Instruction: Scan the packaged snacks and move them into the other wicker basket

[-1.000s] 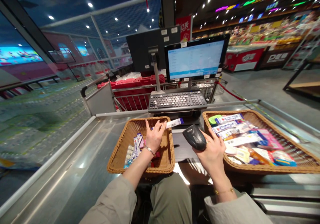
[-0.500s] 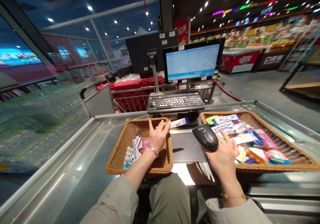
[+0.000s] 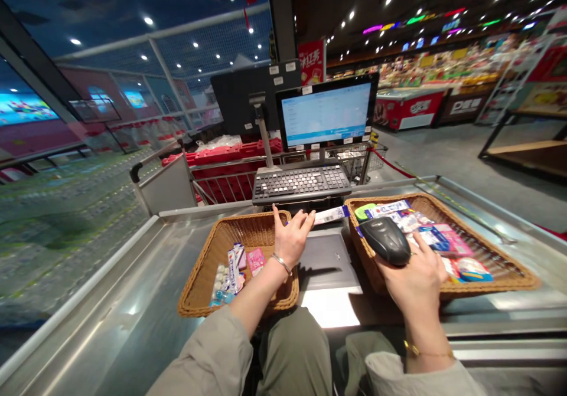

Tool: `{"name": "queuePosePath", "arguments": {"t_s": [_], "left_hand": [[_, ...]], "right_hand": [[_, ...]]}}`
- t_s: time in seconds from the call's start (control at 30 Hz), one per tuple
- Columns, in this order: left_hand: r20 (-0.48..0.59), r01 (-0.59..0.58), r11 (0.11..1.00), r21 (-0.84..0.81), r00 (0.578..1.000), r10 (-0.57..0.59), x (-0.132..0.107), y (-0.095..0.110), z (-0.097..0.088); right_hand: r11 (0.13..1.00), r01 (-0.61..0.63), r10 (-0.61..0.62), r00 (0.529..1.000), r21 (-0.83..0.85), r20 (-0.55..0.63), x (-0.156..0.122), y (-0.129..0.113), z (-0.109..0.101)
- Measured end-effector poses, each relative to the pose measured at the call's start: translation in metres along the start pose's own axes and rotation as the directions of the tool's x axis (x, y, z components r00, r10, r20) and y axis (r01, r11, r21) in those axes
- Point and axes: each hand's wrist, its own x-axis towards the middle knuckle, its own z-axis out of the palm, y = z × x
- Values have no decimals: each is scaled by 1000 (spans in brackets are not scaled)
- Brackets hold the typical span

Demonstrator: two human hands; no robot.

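Note:
My left hand is closed on one end of a slim white and purple candy pack. It is at the right rim of the left wicker basket, and the pack points right. Inside that basket lie a pink packet, similar candy sticks and a pack with white round pieces. My right hand grips a black handheld barcode scanner, its head turned left, over the near-left side of the right wicker basket. Its handle is hidden in my palm.
Several colourful packets fill the right basket. Between the baskets is a grey flat panel set in the metal counter. A keyboard and a lit monitor stand behind, with a trolley of red crates beyond.
My left hand has moved right with the candy pack, away from the left basket's middle. The scanner in my right hand has shifted right, farther over the right basket. The view has turned slightly.

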Motion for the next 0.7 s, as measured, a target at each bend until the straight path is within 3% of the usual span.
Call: {"name": "queuePosePath", "arguments": {"t_s": [0.3,0.7], "left_hand": [[-33,-46,998,-47,998,44,27,27,8],[19,-83,993,-85,996,85,58,68,26]], "right_hand": [[991,-131,131,990,-5,-45,2,30,-7],[981,-189,180,968,-36,-178,5,62,-14]]}}
